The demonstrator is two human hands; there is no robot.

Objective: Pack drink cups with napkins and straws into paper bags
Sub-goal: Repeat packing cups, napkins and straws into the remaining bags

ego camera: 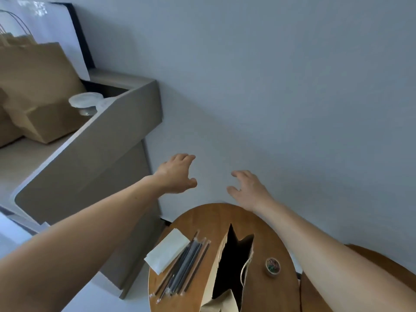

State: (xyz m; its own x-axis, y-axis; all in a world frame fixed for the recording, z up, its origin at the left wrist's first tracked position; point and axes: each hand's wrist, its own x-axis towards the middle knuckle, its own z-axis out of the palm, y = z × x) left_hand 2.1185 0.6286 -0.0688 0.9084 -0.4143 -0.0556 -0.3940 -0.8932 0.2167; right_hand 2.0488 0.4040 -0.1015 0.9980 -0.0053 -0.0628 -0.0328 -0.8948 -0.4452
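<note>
Left hand [177, 174] and right hand [249, 190] hover spread, empty, so best fetch the cup [85, 102] at ten o'clock and lower it upright into the bag [217, 263].

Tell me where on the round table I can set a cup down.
Bare wood lies along the far rim of the round table, beyond the open paper bag, and around the clip tin. The left side is crowded with napkins and straws.

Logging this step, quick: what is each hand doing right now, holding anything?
Left hand: open, holding nothing.
Right hand: open, holding nothing.
</note>
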